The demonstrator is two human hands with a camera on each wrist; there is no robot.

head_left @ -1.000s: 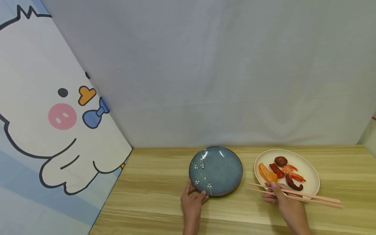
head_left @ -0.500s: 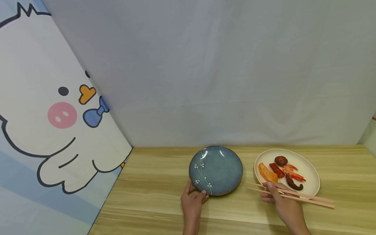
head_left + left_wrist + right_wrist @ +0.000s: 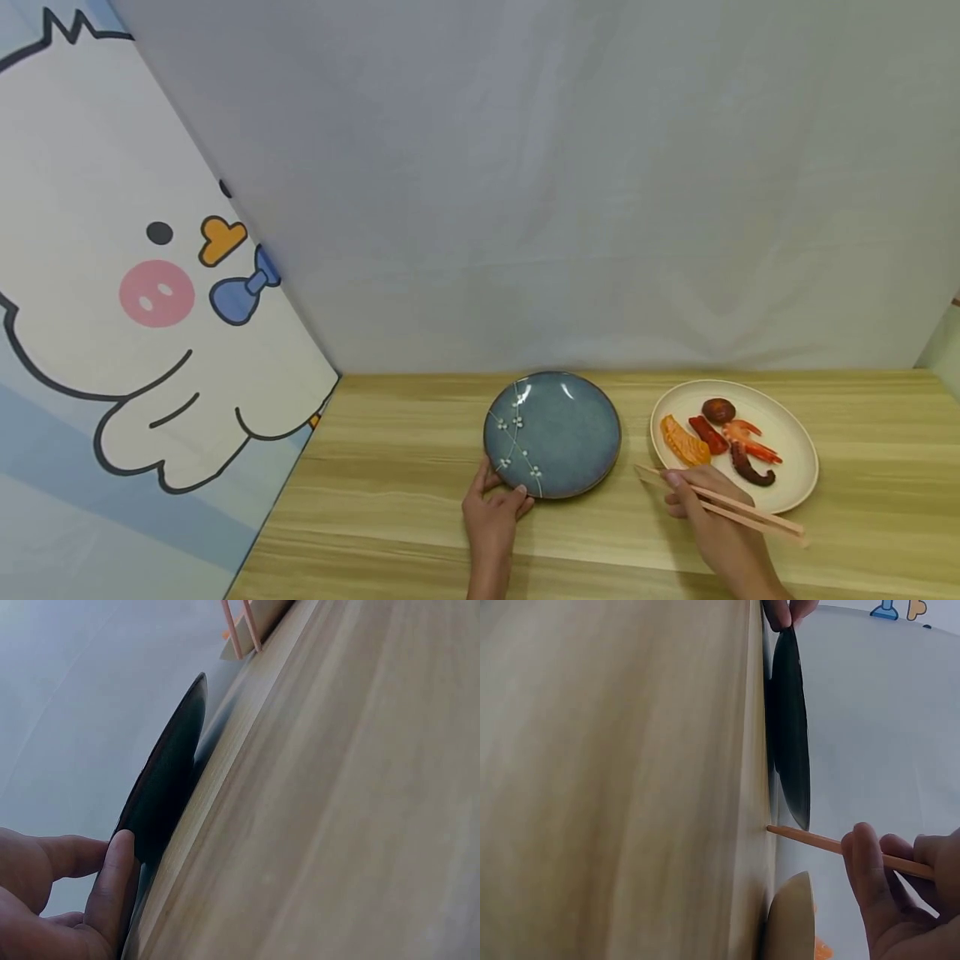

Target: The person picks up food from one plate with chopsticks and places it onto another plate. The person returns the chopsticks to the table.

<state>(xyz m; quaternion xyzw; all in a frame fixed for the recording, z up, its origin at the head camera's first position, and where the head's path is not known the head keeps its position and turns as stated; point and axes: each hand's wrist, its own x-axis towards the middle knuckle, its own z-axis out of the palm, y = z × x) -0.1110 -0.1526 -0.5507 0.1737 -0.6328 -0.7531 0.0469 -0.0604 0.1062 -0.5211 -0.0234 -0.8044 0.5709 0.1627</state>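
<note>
My left hand (image 3: 495, 518) pinches the near-left rim of a round blue plate (image 3: 566, 442) with white blossom twigs. In the left wrist view, fingers (image 3: 112, 881) and thumb meet at the plate's edge, close over the tabletop. My right hand (image 3: 723, 521) holds a pair of light wooden chopsticks (image 3: 763, 515), their tips in the gap between the two plates. From the right wrist, one chopstick (image 3: 814, 839) shows with its tip right at the tabletop. The hand overlaps the near rim of an oval cream plate (image 3: 795, 454).
On the cream plate lie an orange slice (image 3: 684, 442), a red strip (image 3: 708, 434), a round brown piece (image 3: 718, 410), an orange-red piece (image 3: 750, 440) and a dark curled tentacle (image 3: 750, 467). Behind the wooden table (image 3: 390, 483) hangs a pale cloth (image 3: 600, 208); a cartoon panel (image 3: 172, 375) stands left.
The chopsticks' back ends have swung left and their tips have closed together, shifting slightly right. My right hand has tilted a little; the left hand and blue plate stay put.
</note>
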